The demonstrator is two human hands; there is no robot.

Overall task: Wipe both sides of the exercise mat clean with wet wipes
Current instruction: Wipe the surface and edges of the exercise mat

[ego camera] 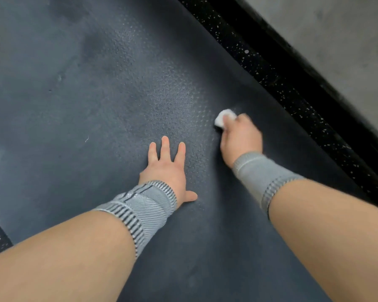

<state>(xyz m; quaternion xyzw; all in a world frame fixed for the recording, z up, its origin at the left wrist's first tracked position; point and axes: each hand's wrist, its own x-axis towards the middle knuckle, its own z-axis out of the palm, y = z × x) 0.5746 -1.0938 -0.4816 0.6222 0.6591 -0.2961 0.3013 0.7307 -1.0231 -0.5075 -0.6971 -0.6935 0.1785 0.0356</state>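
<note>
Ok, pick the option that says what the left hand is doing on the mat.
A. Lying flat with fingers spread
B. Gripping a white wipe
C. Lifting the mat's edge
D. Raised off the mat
A: the left hand lies flat on the mat with fingers spread, while the right hand grips the white wipe.

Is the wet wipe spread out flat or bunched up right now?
Bunched up. The wet wipe shows as a small white wad sticking out of the right hand, whose fingers curl round it against the mat.

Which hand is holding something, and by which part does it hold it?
The right hand grips a bunched white wipe by its near end; the left hand holds nothing.
</note>
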